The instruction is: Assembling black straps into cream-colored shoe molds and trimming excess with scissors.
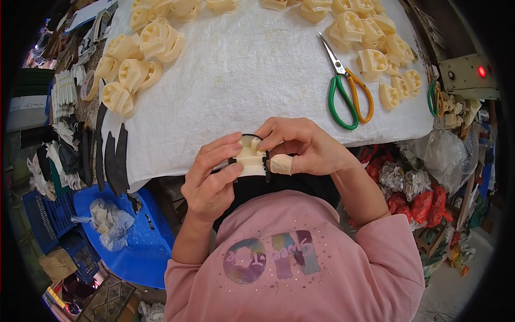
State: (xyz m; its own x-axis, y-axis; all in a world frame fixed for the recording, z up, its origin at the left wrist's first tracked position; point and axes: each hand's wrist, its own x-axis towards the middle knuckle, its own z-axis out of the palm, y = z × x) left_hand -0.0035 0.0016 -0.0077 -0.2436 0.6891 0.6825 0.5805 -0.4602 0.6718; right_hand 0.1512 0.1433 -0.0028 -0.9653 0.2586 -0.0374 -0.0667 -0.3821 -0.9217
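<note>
Just off the table's near edge, a cream plastic part (251, 162) is held between both hands. A thin black strip (267, 168) runs round its rim and down its right side. My left hand (210, 174) grips the part's left side, thumb and fingers closed on it. My right hand (304, 146) pinches the opposite side and the strip, and its thumb wears a beige bandage (281, 164). Scissors (338, 68) with one green and one orange handle lie beyond my right hand, blades slightly apart. The fingers partly hide the part.
A white woven sheet (257, 70) covers the table. Cream plastic parts stand in a left pile (161, 42) and a right pile (348, 27). Black strips (115, 155) hang at the left edge. A blue chair (129, 263) is at lower left, and red bags (429, 205) are at right.
</note>
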